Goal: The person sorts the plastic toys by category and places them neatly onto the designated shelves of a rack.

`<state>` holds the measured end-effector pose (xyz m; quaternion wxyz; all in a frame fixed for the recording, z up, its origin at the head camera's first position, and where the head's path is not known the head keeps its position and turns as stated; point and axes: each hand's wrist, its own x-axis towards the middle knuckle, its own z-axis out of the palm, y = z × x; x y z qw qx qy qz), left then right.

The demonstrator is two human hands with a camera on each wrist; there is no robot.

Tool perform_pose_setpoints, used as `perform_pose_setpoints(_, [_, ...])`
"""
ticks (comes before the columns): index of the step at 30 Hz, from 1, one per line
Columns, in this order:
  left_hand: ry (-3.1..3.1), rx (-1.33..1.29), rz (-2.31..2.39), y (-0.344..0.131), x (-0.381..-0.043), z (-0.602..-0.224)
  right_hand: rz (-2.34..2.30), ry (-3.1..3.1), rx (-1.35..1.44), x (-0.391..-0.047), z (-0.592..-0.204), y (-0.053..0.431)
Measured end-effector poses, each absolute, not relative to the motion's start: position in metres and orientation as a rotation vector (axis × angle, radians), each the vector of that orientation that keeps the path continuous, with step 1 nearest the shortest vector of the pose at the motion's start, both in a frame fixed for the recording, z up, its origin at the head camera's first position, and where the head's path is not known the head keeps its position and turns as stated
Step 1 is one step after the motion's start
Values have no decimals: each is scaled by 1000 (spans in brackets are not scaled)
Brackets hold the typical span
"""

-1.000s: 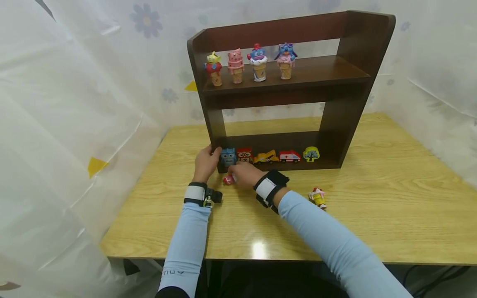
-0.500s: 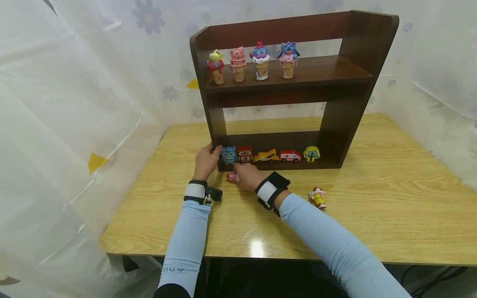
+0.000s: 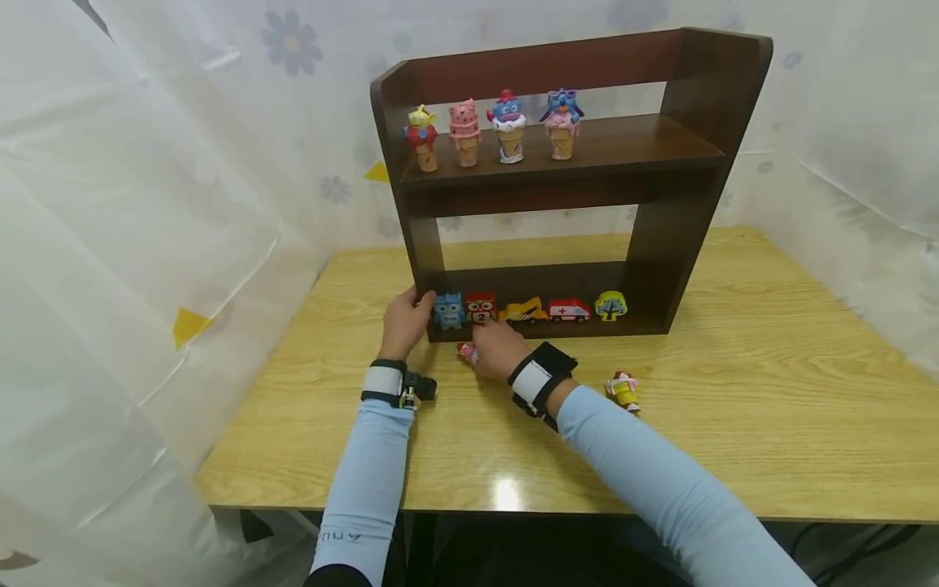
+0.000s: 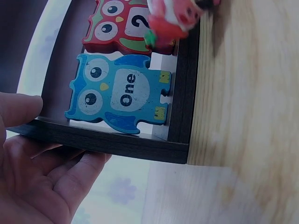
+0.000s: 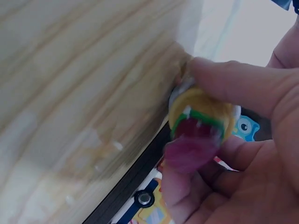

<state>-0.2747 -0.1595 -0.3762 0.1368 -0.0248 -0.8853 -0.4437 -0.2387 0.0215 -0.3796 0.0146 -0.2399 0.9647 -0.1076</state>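
My left hand (image 3: 403, 328) grips the lower left side panel of a dark brown two-tier shelf (image 3: 528, 181); in the left wrist view its thumb lies inside the panel and its fingers outside. Just in front of the shelf's bottom edge, my right hand (image 3: 502, 350) pinches a small toy figurine (image 3: 466, 352) between thumb and fingers. Pink and red show on the figurine (image 4: 173, 18) in the left wrist view, yellow, green and dark pink in the right wrist view, where it is blurred. Behind it stand a blue owl block (image 3: 449, 311) marked One and a red owl block (image 3: 481, 306).
Along the bottom tier also stand a yellow truck (image 3: 524, 311), a red-white ambulance (image 3: 568, 310) and a tree piece (image 3: 610, 306). Several ice-cream-cone figurines (image 3: 510, 130) stand on the upper tier. Another figurine (image 3: 623, 392) lies on the wooden table (image 3: 734, 432), right of my right hand.
My right hand has slid a little to the right along the shelf's front, carrying the figurine with it. My left hand keeps its grip on the shelf's side.
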Motion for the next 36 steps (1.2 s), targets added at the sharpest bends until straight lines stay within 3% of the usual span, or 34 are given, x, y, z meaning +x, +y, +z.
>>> perform_pose_setpoints(15, [-2562, -87, -1286, -159, -273, -374, -567, 2931, -776, -218, -353, 63])
perform_pose_setpoints(36, [-2575, -54, -1318, -158, -271, -374, -1197, 3186, -764, -175, -228, 146])
